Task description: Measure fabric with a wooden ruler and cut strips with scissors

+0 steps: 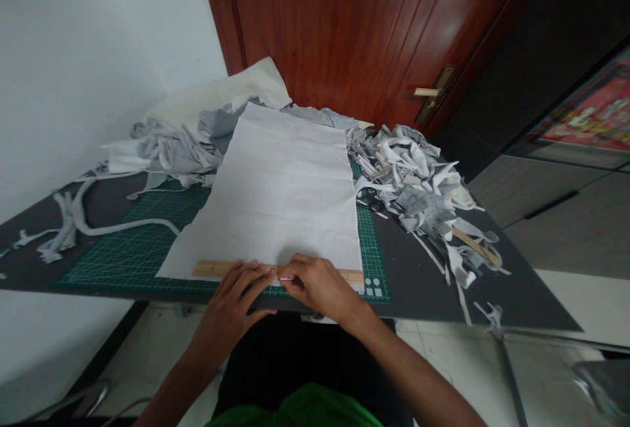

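A large piece of white cloth [290, 197] lies over a green cutting mat [132, 240] on the dark table. Along its near edge runs a wooden ruler [211, 269]. My left hand [243, 289] rests on the ruler with fingers stretched out and lying flat, the thumb apart. Close beside those fingertips, my right hand [317, 284] is closed in a pinch at the ruler's near edge. A small pinkish, thin thing [286, 278] shows between its fingers; most of it is hidden, and its kind cannot be made out.
Grey and white cloth scraps [170, 148] are heaped at the back left, with a strip trailing onto the mat. Another heap of scraps [418, 184] covers the right side, with a wooden stick [476, 246] among them. A wooden door [325, 27] stands behind the table [522, 296].
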`<state>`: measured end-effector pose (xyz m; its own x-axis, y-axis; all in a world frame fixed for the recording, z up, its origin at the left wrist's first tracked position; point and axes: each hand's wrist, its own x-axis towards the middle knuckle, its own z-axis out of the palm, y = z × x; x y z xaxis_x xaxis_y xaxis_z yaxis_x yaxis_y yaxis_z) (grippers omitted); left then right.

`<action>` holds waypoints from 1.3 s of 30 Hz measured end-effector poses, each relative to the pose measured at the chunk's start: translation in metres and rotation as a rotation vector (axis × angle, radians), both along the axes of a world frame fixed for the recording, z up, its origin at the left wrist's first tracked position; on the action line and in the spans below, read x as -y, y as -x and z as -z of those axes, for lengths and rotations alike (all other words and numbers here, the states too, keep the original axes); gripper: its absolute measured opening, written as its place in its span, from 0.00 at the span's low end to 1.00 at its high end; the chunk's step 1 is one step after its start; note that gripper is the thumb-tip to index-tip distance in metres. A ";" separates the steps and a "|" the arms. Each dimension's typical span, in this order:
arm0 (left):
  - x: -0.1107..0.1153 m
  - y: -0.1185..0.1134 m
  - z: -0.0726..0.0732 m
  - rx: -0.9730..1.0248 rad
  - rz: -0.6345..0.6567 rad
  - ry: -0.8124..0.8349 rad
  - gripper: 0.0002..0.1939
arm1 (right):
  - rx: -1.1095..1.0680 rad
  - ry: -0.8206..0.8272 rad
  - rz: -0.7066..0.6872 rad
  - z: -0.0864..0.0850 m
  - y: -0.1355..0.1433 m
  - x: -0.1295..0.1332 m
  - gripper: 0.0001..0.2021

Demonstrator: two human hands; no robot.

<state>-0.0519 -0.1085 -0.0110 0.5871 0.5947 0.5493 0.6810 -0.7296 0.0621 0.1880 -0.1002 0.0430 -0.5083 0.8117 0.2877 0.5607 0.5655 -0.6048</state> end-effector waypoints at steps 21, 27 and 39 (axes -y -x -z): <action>-0.001 0.000 -0.002 -0.008 -0.003 -0.016 0.23 | -0.018 0.131 0.035 -0.005 -0.067 0.020 0.06; -0.001 0.000 -0.002 -0.008 -0.002 -0.020 0.23 | -0.036 0.148 0.036 -0.006 -0.086 0.027 0.07; -0.002 0.003 0.002 -0.011 0.002 -0.011 0.23 | -0.062 0.176 0.076 0.000 -0.119 0.038 0.04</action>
<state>-0.0547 -0.1061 -0.0130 0.5938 0.5879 0.5493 0.6805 -0.7312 0.0470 0.3074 -0.1386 0.0432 -0.4293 0.8876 0.1669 0.5565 0.4055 -0.7252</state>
